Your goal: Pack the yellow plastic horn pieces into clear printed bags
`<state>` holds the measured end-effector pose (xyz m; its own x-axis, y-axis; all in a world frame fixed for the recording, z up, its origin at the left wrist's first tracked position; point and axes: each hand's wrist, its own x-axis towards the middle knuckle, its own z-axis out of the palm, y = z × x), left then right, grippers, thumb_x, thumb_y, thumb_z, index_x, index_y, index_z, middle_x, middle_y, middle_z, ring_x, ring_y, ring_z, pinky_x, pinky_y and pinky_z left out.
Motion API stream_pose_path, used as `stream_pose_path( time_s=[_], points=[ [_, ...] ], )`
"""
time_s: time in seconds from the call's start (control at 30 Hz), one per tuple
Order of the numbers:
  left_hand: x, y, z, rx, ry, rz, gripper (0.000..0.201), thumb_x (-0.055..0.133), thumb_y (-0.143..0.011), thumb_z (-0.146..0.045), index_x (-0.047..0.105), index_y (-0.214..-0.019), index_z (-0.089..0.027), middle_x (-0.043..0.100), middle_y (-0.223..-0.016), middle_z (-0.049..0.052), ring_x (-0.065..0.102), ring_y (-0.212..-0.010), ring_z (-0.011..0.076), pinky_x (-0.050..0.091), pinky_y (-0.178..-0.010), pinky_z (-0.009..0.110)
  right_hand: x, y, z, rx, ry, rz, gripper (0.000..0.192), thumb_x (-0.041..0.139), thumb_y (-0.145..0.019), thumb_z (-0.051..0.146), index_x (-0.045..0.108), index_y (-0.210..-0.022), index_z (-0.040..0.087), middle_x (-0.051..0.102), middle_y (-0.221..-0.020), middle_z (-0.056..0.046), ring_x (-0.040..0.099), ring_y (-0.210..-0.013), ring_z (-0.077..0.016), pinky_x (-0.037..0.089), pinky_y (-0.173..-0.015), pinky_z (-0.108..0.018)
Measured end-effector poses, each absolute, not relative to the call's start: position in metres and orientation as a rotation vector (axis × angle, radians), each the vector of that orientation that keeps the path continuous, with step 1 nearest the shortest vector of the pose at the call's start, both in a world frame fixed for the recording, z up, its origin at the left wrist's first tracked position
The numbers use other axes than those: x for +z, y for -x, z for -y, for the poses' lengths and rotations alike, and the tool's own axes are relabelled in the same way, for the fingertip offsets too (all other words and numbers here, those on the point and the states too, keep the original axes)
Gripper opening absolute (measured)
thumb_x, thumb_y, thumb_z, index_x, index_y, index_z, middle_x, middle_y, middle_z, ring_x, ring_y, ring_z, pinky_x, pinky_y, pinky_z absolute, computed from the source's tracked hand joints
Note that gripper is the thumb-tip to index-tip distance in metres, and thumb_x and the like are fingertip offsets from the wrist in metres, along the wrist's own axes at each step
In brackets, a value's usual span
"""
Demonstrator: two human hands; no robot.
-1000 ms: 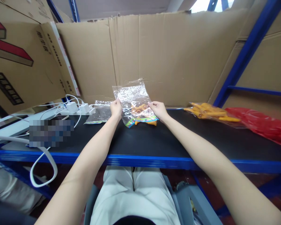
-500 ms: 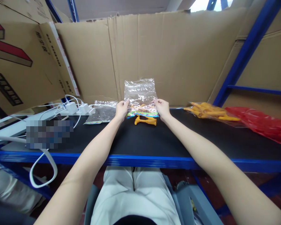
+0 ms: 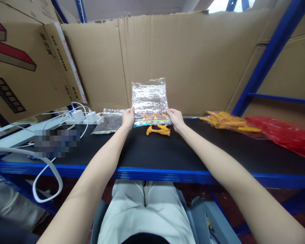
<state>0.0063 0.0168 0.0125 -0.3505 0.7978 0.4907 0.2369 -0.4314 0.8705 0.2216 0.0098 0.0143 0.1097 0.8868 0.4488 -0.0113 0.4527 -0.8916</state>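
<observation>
Two bare hands hold a clear plastic bag (image 3: 149, 98) upright above a black shelf (image 3: 167, 152); the left hand (image 3: 128, 118) pinches its lower left corner, the right hand (image 3: 175, 118) its lower right. Orange plastic pieces (image 3: 154, 116) sit inside at the bottom. Another orange toy (image 3: 159, 130) lies just below.

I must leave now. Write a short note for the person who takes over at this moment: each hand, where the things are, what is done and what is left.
Left hand: pinches the left lower edge of the clear bag.
Right hand: pinches its right lower edge.
The bag stands upright, its coloured strip at the bottom.
Done: some orange pieces show through the bag near its bottom.
Left: one orange toy piece lies outside on the black shelf; more orange pieces lie bagged at right.
</observation>
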Motion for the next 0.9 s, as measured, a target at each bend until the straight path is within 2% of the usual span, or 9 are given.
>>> stream_pose_path(
  time_s=[0.1, 0.17, 0.23, 0.3, 0.4, 0.5, 0.6, 0.7, 0.9],
  points=[
    [0.011, 0.0, -0.02, 1.848, -1.456, -1.433, 0.039, 0.042, -0.088, -0.039, 0.036, -0.055, -0.02, 0.032, -0.041, -0.005, 0.037, -0.038, 0.0091, 0.027, -0.04, 0.02, 0.013, -0.218, -0.007, 0.934, 0.899, 1.343, 0.031, 0.067, -0.068, 0.048, 0.057, -0.064, 0.018, 0.043, -0.045, 0.006, 0.036, -0.034, -0.007, 0.026, -0.033, -0.021],
    [0.01, 0.004, -0.021, 1.911, -1.477, -1.485, 0.031, 0.046, -0.086, -0.04, 0.044, -0.063, -0.02, 0.043, -0.049, -0.003, 0.048, -0.049, 0.0117, 0.035, -0.047, 0.02, 0.013, -0.216, -0.005, 0.937, 0.915, 1.362, 0.027, 0.068, -0.068, 0.042, 0.055, -0.063, 0.019, 0.045, -0.045, 0.006, 0.037, -0.032, -0.0072, 0.026, -0.03, -0.022],
    [0.01, 0.005, -0.019, 2.007, -1.561, -1.534, 0.021, 0.051, -0.084, -0.039, 0.051, -0.078, -0.019, 0.056, -0.066, 0.002, 0.057, -0.068, 0.0155, 0.043, -0.06, 0.023, 0.014, -0.216, -0.004, 0.876, 0.931, 1.34, 0.023, 0.066, -0.071, 0.036, 0.053, -0.062, 0.019, 0.044, -0.044, 0.006, 0.037, -0.03, -0.0074, 0.027, -0.029, -0.022],
    [0.011, 0.002, -0.014, 2.043, -1.77, -1.528, 0.027, 0.055, -0.081, -0.039, 0.052, -0.097, -0.018, 0.062, -0.092, 0.009, 0.058, -0.093, 0.02, 0.044, -0.078, 0.028, 0.016, -0.219, -0.005, 0.809, 0.924, 1.282, 0.018, 0.062, -0.074, 0.031, 0.054, -0.064, 0.018, 0.045, -0.046, 0.006, 0.038, -0.031, -0.0076, 0.028, -0.029, -0.022],
    [0.012, -0.011, -0.002, 1.835, -2.279, -1.32, 0.049, 0.059, -0.077, -0.043, 0.047, -0.118, -0.017, 0.048, -0.129, 0.017, 0.041, -0.124, 0.0257, 0.035, -0.099, 0.035, 0.02, -0.227, -0.009, 0.72, 0.887, 1.178, 0.016, 0.061, -0.075, 0.031, 0.056, -0.067, 0.018, 0.047, -0.051, 0.006, 0.039, -0.034, -0.0071, 0.03, -0.03, -0.022],
    [0.012, -0.03, 0.011, 1.412, -2.749, -1.1, 0.061, 0.057, -0.078, -0.042, 0.039, -0.131, -0.018, 0.032, -0.144, 0.016, 0.026, -0.135, 0.0274, 0.026, -0.106, 0.042, 0.023, -0.233, -0.012, 0.669, 0.866, 1.143, 0.022, 0.063, -0.073, 0.037, 0.056, -0.068, 0.017, 0.045, -0.051, 0.006, 0.038, -0.036, -0.0067, 0.031, -0.031, -0.022],
    [0.012, -0.044, 0.017, 1.094, -3.058, -1.154, 0.057, 0.044, -0.086, -0.024, 0.028, -0.14, -0.019, 0.022, -0.15, 0.011, 0.017, -0.138, 0.0241, 0.017, -0.11, 0.044, 0.027, -0.234, -0.011, 0.676, 0.817, 1.17, 0.029, 0.064, -0.071, 0.045, 0.058, -0.072, 0.017, 0.045, -0.052, 0.006, 0.038, -0.036, -0.0066, 0.03, -0.03, -0.021],
    [0.015, -0.046, 0.016, 0.979, -3.188, -1.352, 0.06, 0.034, -0.084, -0.008, 0.024, -0.142, -0.022, 0.022, -0.15, 0.008, 0.016, -0.139, 0.021, 0.012, -0.112, 0.045, 0.029, -0.232, -0.007, 0.689, 0.76, 1.207, 0.039, 0.065, -0.067, 0.053, 0.06, -0.078, 0.016, 0.05, -0.058, 0.004, 0.039, -0.038, -0.006, 0.031, -0.03, -0.02],
    [0.028, -0.036, 0.014, 0.909, -3.235, -1.544, 0.064, 0.04, -0.083, -0.01, 0.021, -0.144, -0.019, 0.023, -0.149, 0.011, 0.016, -0.138, 0.0237, 0.009, -0.111, 0.049, 0.028, -0.233, -0.009, 0.716, 0.703, 1.246, 0.05, 0.066, -0.061, 0.06, 0.063, -0.086, 0.016, 0.055, -0.065, 0.002, 0.04, -0.041, -0.0062, 0.035, -0.032, -0.021]
  ],
)
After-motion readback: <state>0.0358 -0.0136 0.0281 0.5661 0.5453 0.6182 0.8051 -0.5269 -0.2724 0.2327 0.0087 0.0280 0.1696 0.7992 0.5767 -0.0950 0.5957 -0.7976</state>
